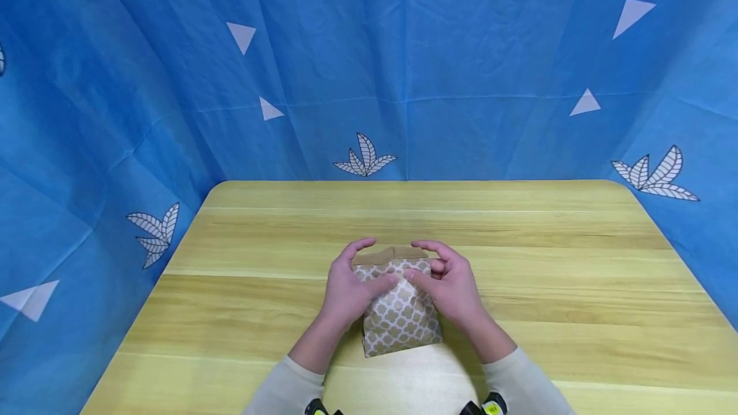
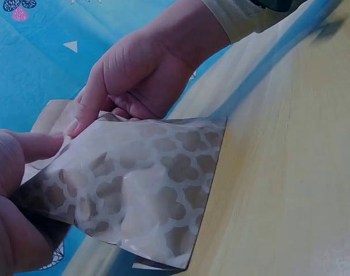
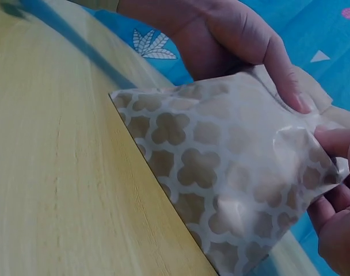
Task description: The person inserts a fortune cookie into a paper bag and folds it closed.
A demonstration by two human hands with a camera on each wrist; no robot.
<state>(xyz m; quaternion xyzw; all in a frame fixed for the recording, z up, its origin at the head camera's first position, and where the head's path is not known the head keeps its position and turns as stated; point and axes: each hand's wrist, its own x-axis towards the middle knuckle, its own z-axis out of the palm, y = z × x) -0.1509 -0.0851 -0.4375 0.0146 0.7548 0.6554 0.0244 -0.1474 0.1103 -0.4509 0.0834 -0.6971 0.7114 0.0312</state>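
Note:
A brown paper bag point(image 1: 400, 319) with a white quatrefoil pattern is held near the front middle of the table, its plain brown top edge point(image 1: 392, 255) turned away from me. My left hand point(image 1: 353, 287) grips the bag's upper left side, thumb across the patterned face. On the upper right side my right hand point(image 1: 452, 284) grips it the same way, and the two thumb tips nearly meet at the middle. In the right wrist view the patterned paper point(image 3: 198, 167) looks creased and bulged below the thumbs. The fingers behind the bag are partly hidden.
The bag is over a light wood-grain table point(image 1: 576, 287) with rounded far corners. A blue curtain point(image 1: 461, 50) with white leaves and triangles hangs behind the table and along its sides. Pale sleeves point(image 1: 527, 386) and wrist-worn devices point(image 1: 492, 405) show at the bottom.

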